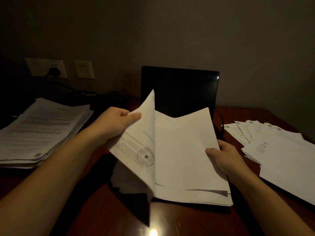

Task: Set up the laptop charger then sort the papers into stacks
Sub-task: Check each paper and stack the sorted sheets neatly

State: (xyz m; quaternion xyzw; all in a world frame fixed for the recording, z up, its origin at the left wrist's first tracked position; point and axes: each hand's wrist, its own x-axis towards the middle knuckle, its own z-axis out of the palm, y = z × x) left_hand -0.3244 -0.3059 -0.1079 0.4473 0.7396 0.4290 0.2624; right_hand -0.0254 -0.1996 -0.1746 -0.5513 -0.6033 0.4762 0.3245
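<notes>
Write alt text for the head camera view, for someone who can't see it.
A person's left-hand grip pinches a stamped sheet raised off a bundle of papers that the right-hand grip holds at a dim wooden desk. Behind stands an open laptop with a dark screen; a thick paper stack lies on the left, fanned papers on the right.

Body: left hand (119, 121) and right hand (225, 155) bare; both forearms (56, 167) bare to frame edge.

sheaf (187, 159): mid-desk, top sheet (134, 143) lifted | stack (42, 130): left | fanned papers (281, 150): right | laptop (179, 89): open, dark | plug (54, 71): in wall socket (38, 65)
</notes>
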